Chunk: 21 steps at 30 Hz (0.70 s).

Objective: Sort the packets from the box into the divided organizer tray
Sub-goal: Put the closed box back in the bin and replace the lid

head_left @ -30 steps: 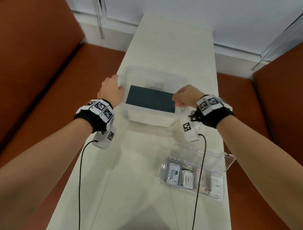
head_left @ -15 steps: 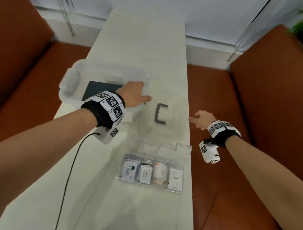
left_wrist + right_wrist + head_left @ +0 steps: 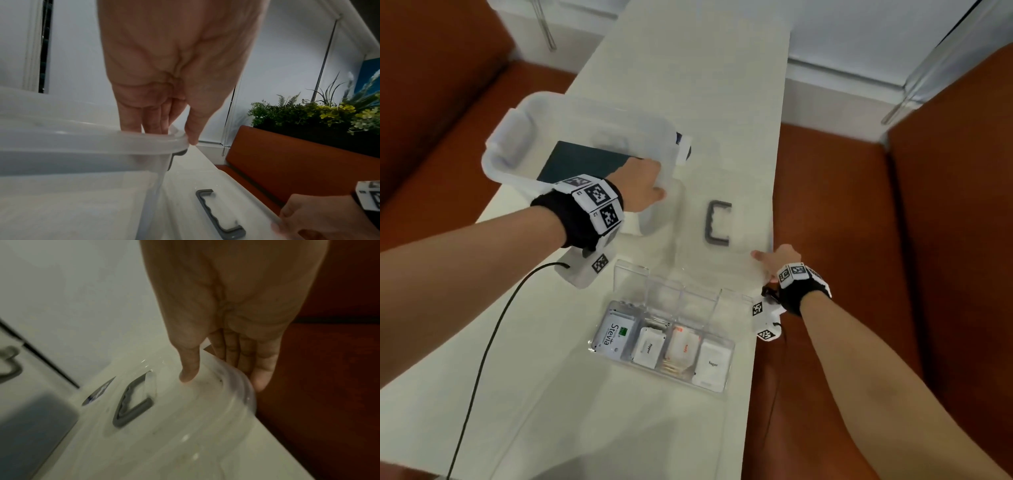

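Note:
The translucent box stands at the table's left with a dark flat item inside. My left hand grips its right rim, fingers inside and thumb outside. The box's lid with a grey handle lies flat to the right. My right hand pinches its near right corner, thumb on top and fingers under. The clear organizer tray sits in front, holding a Stevia packet, a pepper packet, an orange packet and a Sugar packet.
The organizer's clear cover stands open behind its compartments. The lid reaches the table's right edge. Orange bench seats flank the narrow table. A black cable runs from my left wrist across the near table.
The lid came off the box and now lies on the table to its right. My right hand moved from beyond the table edge onto the lid's corner. The left hand stays on the box.

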{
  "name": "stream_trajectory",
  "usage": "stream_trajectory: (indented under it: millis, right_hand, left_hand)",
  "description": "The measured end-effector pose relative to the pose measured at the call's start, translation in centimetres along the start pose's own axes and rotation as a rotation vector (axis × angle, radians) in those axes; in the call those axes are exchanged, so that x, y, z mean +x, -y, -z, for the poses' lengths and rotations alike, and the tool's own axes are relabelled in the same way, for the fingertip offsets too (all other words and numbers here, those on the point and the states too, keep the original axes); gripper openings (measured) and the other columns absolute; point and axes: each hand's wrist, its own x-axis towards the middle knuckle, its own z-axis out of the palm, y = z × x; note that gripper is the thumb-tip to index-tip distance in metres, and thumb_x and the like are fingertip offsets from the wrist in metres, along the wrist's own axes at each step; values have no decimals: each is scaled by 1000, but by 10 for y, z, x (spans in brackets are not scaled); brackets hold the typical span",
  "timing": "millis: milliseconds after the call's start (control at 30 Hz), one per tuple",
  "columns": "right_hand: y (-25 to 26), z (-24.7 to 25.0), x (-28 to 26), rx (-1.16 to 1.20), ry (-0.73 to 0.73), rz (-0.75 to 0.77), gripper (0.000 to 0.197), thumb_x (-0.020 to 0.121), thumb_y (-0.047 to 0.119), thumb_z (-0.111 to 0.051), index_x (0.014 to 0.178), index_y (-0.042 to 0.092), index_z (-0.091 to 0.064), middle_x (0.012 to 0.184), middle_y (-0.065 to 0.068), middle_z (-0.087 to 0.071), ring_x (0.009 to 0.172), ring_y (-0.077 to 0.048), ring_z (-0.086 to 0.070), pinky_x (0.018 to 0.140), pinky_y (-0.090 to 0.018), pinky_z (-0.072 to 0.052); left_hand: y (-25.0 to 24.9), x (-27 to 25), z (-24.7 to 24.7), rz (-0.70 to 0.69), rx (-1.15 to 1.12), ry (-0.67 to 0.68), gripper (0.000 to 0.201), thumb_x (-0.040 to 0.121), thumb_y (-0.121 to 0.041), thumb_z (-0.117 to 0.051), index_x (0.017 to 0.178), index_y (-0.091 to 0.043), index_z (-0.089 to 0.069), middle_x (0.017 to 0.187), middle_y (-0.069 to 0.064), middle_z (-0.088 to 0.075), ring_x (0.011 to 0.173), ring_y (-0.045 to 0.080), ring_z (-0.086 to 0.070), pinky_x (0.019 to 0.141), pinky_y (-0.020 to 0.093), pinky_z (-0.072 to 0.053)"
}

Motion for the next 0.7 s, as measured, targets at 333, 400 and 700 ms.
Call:
stream_trajectory:
  millis: [333, 400, 700]
  right_hand:
    - [-32, 69, -21, 579, -214, 165, 24, 85, 17, -63, 108, 16, -59, 99, -3, -69, 78, -14, -67, 80, -41, -56]
    - [-27, 94, -36, 593, -323, 257, 17, 87, 21, -62, 104, 18, -61, 84, 3, -69, 55, -2, -62, 66, -31, -56]
    - [45, 163, -130, 837, -480, 655, 20, 80, 31, -70, 98, 21, -71, 71, 7, -69, 55, -6, -61, 50, -17, -49]
  left_hand:
    - [-4, -1, 2, 36, 3, 35, 34, 97, -26, -52, 120, -1, -51, 120, 19, -57, 107, 36, -56, 94, 46, -46]
    - [-3, -3, 4, 29, -8, 42, 35, 97, -28, -52, 118, 0, -52, 119, 20, -57, 107, 37, -55, 94, 45, -46]
    - [-4, -14, 52, -104, -513, -220, 73, 94, -60, -41, 150, -17, -26, 139, 6, -53, 126, 23, -50, 108, 35, -35]
